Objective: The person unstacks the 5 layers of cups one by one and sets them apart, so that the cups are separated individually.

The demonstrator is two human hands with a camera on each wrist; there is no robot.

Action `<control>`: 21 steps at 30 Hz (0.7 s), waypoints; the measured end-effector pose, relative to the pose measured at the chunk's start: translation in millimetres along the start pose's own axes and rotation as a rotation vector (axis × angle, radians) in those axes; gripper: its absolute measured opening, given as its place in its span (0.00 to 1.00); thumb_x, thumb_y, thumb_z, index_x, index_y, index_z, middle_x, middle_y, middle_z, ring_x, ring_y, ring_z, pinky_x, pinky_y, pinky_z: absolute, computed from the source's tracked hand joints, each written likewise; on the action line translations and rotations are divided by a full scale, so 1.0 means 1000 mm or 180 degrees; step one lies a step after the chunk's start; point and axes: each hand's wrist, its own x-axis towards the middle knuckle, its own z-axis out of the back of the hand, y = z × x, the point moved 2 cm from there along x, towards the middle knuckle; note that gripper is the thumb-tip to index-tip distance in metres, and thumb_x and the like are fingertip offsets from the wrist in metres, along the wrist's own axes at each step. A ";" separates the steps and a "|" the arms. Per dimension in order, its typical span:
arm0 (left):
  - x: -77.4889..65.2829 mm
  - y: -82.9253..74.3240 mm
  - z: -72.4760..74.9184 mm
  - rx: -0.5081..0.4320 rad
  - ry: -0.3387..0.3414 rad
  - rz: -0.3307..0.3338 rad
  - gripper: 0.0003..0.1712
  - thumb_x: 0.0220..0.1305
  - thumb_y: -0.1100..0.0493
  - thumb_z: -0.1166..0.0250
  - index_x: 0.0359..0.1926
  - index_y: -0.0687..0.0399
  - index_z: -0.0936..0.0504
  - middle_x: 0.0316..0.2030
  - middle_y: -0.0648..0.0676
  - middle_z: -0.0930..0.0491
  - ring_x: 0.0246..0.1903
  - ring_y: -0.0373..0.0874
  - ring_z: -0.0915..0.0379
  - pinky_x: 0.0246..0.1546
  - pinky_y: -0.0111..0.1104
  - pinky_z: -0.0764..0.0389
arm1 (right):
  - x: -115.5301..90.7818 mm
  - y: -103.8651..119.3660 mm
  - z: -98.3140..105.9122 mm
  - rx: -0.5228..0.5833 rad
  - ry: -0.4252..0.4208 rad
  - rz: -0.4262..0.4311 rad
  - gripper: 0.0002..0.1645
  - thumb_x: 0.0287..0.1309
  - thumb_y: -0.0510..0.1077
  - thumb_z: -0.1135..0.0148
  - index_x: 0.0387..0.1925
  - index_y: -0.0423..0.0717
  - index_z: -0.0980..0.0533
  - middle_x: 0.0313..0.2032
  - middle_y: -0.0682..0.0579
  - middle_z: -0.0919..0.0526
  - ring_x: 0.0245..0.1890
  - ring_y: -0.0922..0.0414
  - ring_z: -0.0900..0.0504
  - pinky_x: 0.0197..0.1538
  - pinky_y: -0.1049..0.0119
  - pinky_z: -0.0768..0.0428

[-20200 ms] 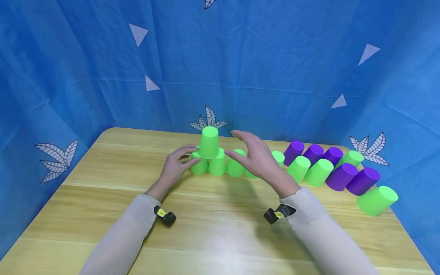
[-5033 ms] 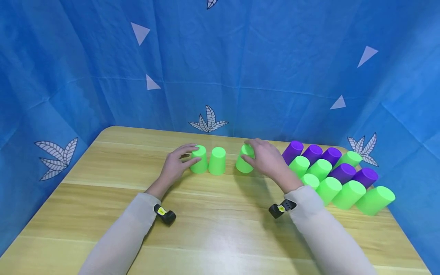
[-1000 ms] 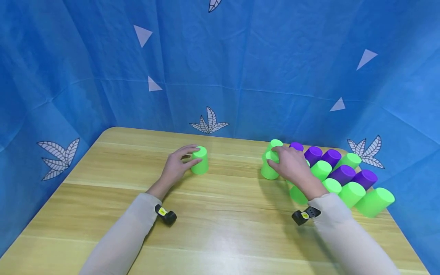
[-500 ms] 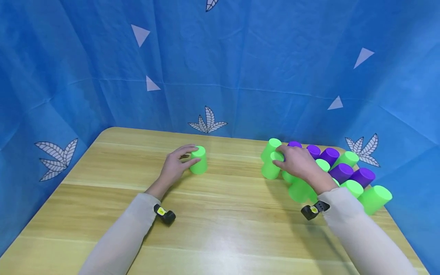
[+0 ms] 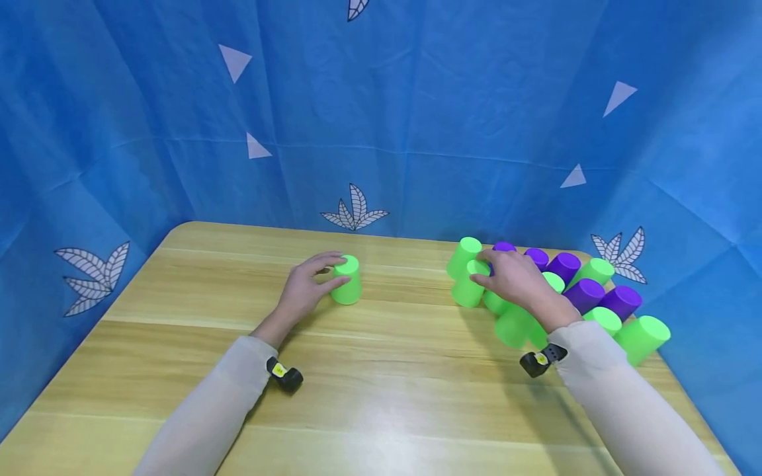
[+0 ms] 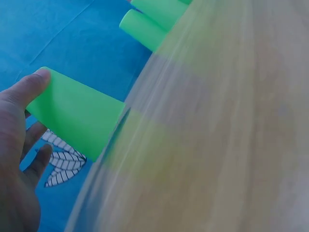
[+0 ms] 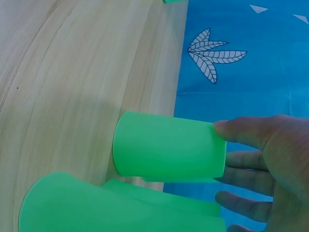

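Upside down on the wooden table (image 5: 381,357) stands a green cup (image 5: 348,280). My left hand (image 5: 305,283) holds it near its top from the left, thumb in front in the left wrist view, some fingers partly hidden. Further right, my right hand (image 5: 516,283) pinches the top of another upturned green cup (image 5: 467,287). In the right wrist view the thumb (image 7: 241,131) lies on this cup's rim edge, other fingers partly behind it. Just behind it is a further green cup (image 5: 463,259).
Several purple cups (image 5: 563,266) and green cups (image 5: 643,338) stand upside down in rows at the table's right, partly covered by my right hand and sleeve. A blue curtain (image 5: 381,106) hangs behind the table's far edge.
Over 20 seconds, the stacked green cup and row have gone from beside my left hand; more green cups stand right. In the last second, my right hand shifted slightly right; the left stayed.
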 end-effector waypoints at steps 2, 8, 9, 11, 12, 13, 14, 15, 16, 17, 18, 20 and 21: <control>0.000 -0.005 -0.001 -0.0013 0.0000 -0.0062 0.21 0.57 0.57 0.26 0.53 0.53 0.17 0.58 0.51 0.22 0.60 0.47 0.29 0.56 0.41 0.21 | 0.000 0.001 0.000 0.0012 -0.0016 0.0014 0.31 0.63 0.51 0.36 0.59 0.33 0.26 0.51 0.36 0.20 0.52 0.35 0.24 0.50 0.39 0.26; -0.004 -0.025 -0.011 0.0016 0.0016 -0.0229 0.21 0.56 0.57 0.26 0.52 0.52 0.16 0.57 0.50 0.21 0.58 0.46 0.28 0.55 0.39 0.21 | -0.001 0.001 0.000 0.0010 -0.0029 0.0015 0.31 0.63 0.51 0.36 0.59 0.33 0.26 0.51 0.35 0.21 0.52 0.34 0.25 0.51 0.38 0.26; -0.005 -0.029 -0.013 0.0037 0.0030 -0.0263 0.21 0.56 0.57 0.25 0.52 0.52 0.16 0.57 0.50 0.21 0.58 0.45 0.27 0.55 0.38 0.21 | -0.001 0.001 0.000 0.0005 -0.0026 0.0013 0.31 0.63 0.51 0.36 0.59 0.34 0.26 0.51 0.35 0.21 0.52 0.35 0.24 0.50 0.38 0.26; -0.007 -0.037 -0.019 0.0067 0.0059 -0.0332 0.21 0.55 0.57 0.25 0.52 0.51 0.15 0.57 0.49 0.21 0.58 0.45 0.27 0.54 0.38 0.20 | -0.001 0.001 0.000 -0.0006 -0.0029 0.0028 0.31 0.63 0.51 0.36 0.59 0.33 0.26 0.51 0.35 0.20 0.52 0.35 0.24 0.50 0.39 0.26; -0.008 -0.041 -0.022 0.0083 0.0076 -0.0369 0.21 0.55 0.57 0.25 0.52 0.51 0.15 0.57 0.49 0.21 0.57 0.45 0.27 0.54 0.38 0.20 | -0.001 0.001 0.000 -0.0014 -0.0039 0.0044 0.31 0.63 0.51 0.36 0.59 0.33 0.26 0.51 0.35 0.20 0.51 0.35 0.24 0.49 0.39 0.26; -0.008 -0.045 -0.025 0.0083 0.0098 -0.0395 0.21 0.55 0.56 0.25 0.52 0.50 0.15 0.57 0.49 0.21 0.57 0.45 0.26 0.54 0.39 0.20 | -0.001 0.001 0.000 -0.0020 -0.0043 0.0054 0.30 0.63 0.51 0.36 0.58 0.34 0.26 0.50 0.35 0.20 0.51 0.36 0.24 0.48 0.40 0.25; -0.008 -0.049 -0.029 0.0086 0.0116 -0.0428 0.21 0.55 0.56 0.25 0.51 0.50 0.15 0.57 0.49 0.21 0.57 0.45 0.26 0.55 0.39 0.20 | -0.001 0.001 0.000 -0.0027 -0.0052 0.0071 0.30 0.63 0.51 0.35 0.58 0.34 0.25 0.49 0.36 0.20 0.50 0.36 0.23 0.47 0.40 0.25; -0.008 -0.053 -0.032 0.0079 0.0131 -0.0455 0.21 0.55 0.56 0.25 0.51 0.50 0.15 0.57 0.49 0.21 0.57 0.45 0.26 0.55 0.39 0.20 | -0.001 0.001 0.000 -0.0035 -0.0061 0.0086 0.30 0.62 0.51 0.35 0.58 0.34 0.25 0.49 0.36 0.19 0.50 0.37 0.23 0.46 0.41 0.25; -0.008 -0.056 -0.036 0.0061 0.0147 -0.0474 0.21 0.55 0.56 0.25 0.51 0.50 0.15 0.57 0.49 0.21 0.57 0.45 0.26 0.55 0.39 0.21 | 0.000 0.001 0.000 -0.0043 -0.0069 0.0101 0.30 0.62 0.51 0.35 0.58 0.34 0.25 0.48 0.36 0.19 0.49 0.37 0.23 0.46 0.41 0.25; -0.008 -0.060 -0.040 0.0050 0.0165 -0.0496 0.21 0.55 0.56 0.25 0.51 0.49 0.15 0.56 0.49 0.21 0.57 0.45 0.26 0.55 0.38 0.21 | 0.000 0.000 0.000 -0.0049 -0.0075 0.0111 0.29 0.62 0.51 0.35 0.58 0.34 0.25 0.48 0.37 0.19 0.49 0.37 0.23 0.46 0.41 0.25; -0.008 -0.064 -0.044 0.0036 0.0186 -0.0522 0.21 0.55 0.56 0.25 0.51 0.49 0.15 0.56 0.49 0.20 0.57 0.45 0.26 0.56 0.38 0.21 | -0.001 0.001 0.001 -0.0052 -0.0075 0.0118 0.29 0.63 0.51 0.36 0.58 0.34 0.25 0.49 0.36 0.19 0.50 0.37 0.23 0.47 0.40 0.25; -0.007 -0.070 -0.052 0.0000 0.0226 -0.0569 0.21 0.55 0.56 0.25 0.51 0.50 0.15 0.56 0.49 0.20 0.57 0.44 0.25 0.57 0.37 0.22 | -0.001 0.001 0.001 -0.0061 -0.0073 0.0127 0.30 0.63 0.51 0.36 0.58 0.34 0.25 0.50 0.36 0.20 0.51 0.36 0.24 0.49 0.39 0.25; -0.006 -0.073 -0.057 0.0004 0.0244 -0.0608 0.21 0.55 0.56 0.25 0.51 0.50 0.15 0.56 0.49 0.20 0.56 0.44 0.25 0.57 0.36 0.22 | -0.001 0.001 0.002 -0.0064 -0.0072 0.0129 0.30 0.64 0.51 0.37 0.59 0.34 0.26 0.51 0.35 0.20 0.52 0.36 0.24 0.50 0.38 0.26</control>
